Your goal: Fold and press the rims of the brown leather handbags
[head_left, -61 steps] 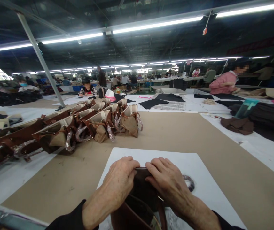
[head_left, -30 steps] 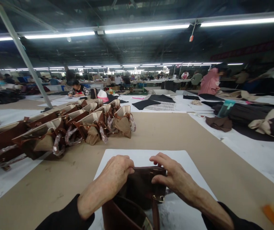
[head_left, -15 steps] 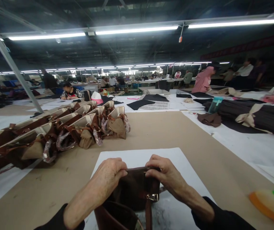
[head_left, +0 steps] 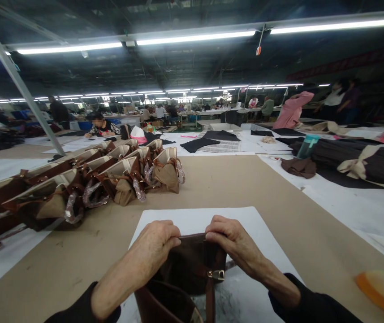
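Observation:
A dark brown handbag stands low in the middle, its mouth partly open toward me. My left hand pinches the bag's far top edge between thumb and fingers. On the same edge, further right, my right hand is closed in a similar pinch. Between the two hands a short stretch of rim shows. A metal buckle with a brown strap hangs on the bag's side below my right hand. The bag's lower part runs out of the frame. Beneath it lies a white sheet.
Several brown handbags with plastic-wrapped handles stand in rows at left. A bottle of orange liquid with a green cap is at right. Dark rolled fabric and a teal-lidded container lie beyond. Co-workers work at tables behind; a metal pole rises at left.
Both hands keep their pinch on the handbag's rim, with barely any movement. The view has shifted slightly. A person in pink at the back has raised an arm.

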Motion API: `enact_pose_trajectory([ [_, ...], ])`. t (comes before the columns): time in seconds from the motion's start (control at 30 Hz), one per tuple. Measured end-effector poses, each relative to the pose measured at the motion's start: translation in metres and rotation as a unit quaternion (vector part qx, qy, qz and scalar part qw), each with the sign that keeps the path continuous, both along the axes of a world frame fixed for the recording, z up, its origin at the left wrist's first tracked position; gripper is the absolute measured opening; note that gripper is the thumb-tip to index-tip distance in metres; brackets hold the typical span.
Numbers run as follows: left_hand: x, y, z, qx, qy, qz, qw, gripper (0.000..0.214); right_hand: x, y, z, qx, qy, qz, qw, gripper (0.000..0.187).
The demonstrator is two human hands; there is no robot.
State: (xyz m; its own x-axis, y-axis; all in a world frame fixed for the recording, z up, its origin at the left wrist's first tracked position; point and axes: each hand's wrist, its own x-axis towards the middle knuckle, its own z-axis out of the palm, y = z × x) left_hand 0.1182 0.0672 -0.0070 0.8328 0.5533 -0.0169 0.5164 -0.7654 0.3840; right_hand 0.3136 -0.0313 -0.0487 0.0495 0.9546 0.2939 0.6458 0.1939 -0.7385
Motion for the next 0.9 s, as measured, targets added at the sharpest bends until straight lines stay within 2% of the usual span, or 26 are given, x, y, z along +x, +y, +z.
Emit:
enact_pose_trajectory([
  [0.13,-0.002,0.0,-0.001,-0.002,-0.015,-0.003,1.0,0.019,-0.003,-0.001,0.003,0.017,-0.105,-0.026,0.994,0.022],
  [0.27,-0.003,0.001,-0.002,-0.005,-0.013,0.003,1.0,0.018,-0.005,0.002,0.005,0.04,-0.218,0.009,0.975,0.021],
  [0.57,-0.003,0.006,-0.013,0.008,-0.044,-0.005,0.999,0.019,-0.021,0.016,0.007,0.06,-0.303,0.021,0.951,0.02],
  [0.73,-0.003,0.004,-0.009,0.016,-0.035,0.002,0.999,0.022,-0.033,0.021,0.007,0.067,-0.338,0.017,0.939,0.024],
  [0.9,-0.001,0.002,-0.003,-0.004,-0.021,0.002,1.0,0.028,-0.044,0.03,0.011,0.019,-0.374,0.042,0.926,0.021],
])
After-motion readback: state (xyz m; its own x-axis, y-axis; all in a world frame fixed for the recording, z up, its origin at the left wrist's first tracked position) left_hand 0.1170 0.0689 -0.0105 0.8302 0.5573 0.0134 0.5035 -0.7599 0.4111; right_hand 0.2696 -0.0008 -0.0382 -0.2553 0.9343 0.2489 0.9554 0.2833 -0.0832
